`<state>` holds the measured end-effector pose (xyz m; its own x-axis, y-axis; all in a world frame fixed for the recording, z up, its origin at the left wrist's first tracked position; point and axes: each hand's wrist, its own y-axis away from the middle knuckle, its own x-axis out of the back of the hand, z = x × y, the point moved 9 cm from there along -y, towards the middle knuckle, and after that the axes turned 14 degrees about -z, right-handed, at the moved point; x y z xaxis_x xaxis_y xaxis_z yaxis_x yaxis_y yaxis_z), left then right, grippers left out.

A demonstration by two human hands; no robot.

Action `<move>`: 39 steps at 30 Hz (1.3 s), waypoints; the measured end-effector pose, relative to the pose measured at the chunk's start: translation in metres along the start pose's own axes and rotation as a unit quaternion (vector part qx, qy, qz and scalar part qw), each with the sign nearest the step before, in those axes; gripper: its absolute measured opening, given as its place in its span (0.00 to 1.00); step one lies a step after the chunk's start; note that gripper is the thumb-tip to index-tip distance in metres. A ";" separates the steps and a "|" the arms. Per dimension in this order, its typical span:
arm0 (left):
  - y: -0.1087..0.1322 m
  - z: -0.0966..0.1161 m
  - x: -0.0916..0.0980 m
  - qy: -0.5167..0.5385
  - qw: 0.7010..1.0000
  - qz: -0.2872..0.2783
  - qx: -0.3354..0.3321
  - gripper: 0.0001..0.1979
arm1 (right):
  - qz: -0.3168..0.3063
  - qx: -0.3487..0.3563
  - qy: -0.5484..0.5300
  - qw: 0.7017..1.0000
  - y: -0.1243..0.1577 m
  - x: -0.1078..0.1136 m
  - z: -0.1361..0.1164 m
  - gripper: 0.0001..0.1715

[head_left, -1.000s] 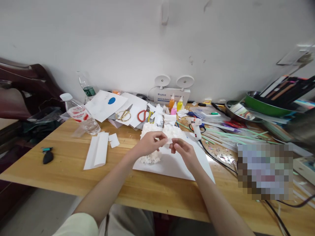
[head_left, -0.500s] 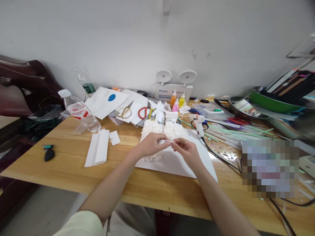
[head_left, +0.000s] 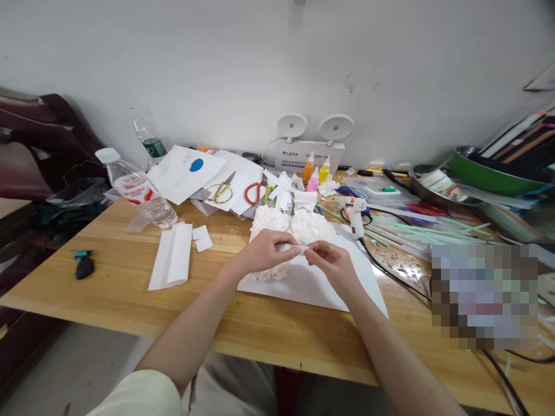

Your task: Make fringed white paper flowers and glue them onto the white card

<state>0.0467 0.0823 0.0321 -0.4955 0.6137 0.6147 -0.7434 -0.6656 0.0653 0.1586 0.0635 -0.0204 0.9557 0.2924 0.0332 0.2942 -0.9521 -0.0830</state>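
Observation:
Between my two hands is a small white piece of paper [head_left: 303, 249], pinched from both sides. My left hand [head_left: 269, 252] has its thumb and fingers closed on the paper's left end. On the other end, the fingertips of my right hand [head_left: 328, 260] are pressed together. Beneath and behind the hands lie lumpy clusters of crumpled white paper [head_left: 310, 226], resting on a white sheet [head_left: 312, 292]. My left hand covers part of the left cluster. The finer shape of the pinched piece is too small to make out.
A white glue gun [head_left: 355, 216] stands right of the clusters, its black cable trailing right. Gold-handled scissors [head_left: 219, 193] and red-handled scissors [head_left: 254, 193] lie on papers behind. A water bottle [head_left: 141, 193], folded paper [head_left: 172, 257] and a black object [head_left: 84, 267] are on the left.
The view has shifted slightly, so the background sits a little differently. Both hands stay at nearly the same place, still pinching the small white paper.

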 end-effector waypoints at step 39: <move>-0.002 0.000 -0.003 -0.007 0.999 0.030 -0.015 0.08 | -0.028 0.024 0.009 0.999 -0.001 -0.005 -0.007 0.07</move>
<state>0.0494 0.0815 0.0306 -0.5327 0.5675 0.6278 -0.7262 -0.6874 0.0051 0.1532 0.0623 -0.0139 0.9373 0.3439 0.0569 0.3485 -0.9286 -0.1276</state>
